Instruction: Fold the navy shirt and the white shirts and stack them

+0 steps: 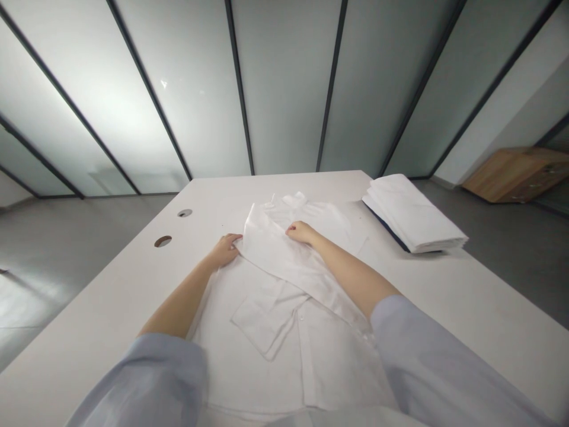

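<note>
A white button-up shirt (262, 385) lies spread on the table, its collar at the far end and its hem toward me. One long sleeve is folded diagonally across the body, with its cuff end near the button placket. At the shirt's left shoulder edge, my left hand (226, 250) has its fingers and thumb on a corner of the cloth. My right hand (303, 232) is closed in a pinch on the folded fabric below the collar; its fingertips are partly hidden. My right forearm passes over the shirt's right side.
The shirt rests on a white table (133, 308) with two round cable holes near its left edge. A stack of folded white cloth (413, 210), with a dark layer beneath, sits at the right edge. Beyond are frosted glass panels and a wooden cabinet (515, 175).
</note>
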Motion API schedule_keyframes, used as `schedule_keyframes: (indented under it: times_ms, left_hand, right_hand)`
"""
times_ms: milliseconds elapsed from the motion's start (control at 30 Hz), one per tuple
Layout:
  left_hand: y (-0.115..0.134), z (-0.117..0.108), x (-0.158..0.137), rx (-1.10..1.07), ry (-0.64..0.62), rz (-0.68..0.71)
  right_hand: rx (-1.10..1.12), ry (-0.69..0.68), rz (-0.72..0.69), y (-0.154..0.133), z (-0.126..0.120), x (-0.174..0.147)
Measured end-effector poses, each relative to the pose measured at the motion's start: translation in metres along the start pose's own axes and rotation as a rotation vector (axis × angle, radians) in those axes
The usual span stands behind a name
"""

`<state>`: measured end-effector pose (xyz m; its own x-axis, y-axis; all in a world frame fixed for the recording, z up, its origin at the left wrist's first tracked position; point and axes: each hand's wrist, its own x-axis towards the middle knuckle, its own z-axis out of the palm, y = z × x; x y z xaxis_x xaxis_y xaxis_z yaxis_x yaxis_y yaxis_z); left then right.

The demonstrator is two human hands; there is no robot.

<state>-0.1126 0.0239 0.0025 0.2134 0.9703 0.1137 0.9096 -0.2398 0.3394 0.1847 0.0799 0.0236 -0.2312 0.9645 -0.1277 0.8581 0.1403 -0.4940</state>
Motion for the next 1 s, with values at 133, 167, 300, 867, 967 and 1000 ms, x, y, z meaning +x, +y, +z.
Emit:
schedule_keyframes:
  times_ms: [133, 167, 300, 867, 967, 1000]
  left_hand:
    - [0.011, 0.000, -0.007, 0.099, 0.099, -0.090]
    - [0.014, -0.001, -0.008, 0.132, 0.106, -0.117]
    - [0.020, -0.006, -0.011, 0.239, 0.118, -0.225]
    - [0.031, 0.008, -0.016, 0.200, 0.070, 0.067]
    - [0.035, 0.009, -0.020, 0.200, 0.066, 0.109]
    - [0.036, 0.009, -0.020, 0.201, 0.068, 0.116]
  right_hand:
    - [-0.033, 0.031, -0.013, -0.019, 0.012, 0.012]
    - [-0.052, 0.049, -0.007, -0.022, 0.014, 0.014]
    - [-0.079, 0.103, 0.058, -0.022, 0.016, 0.016]
    - [0.669, 0.058, -0.030, -0.045, 0.016, 0.089]
    - [0.735, 0.076, -0.027, -0.063, 0.017, 0.100]
    - [0.722, 0.078, -0.036, -0.069, 0.017, 0.103]
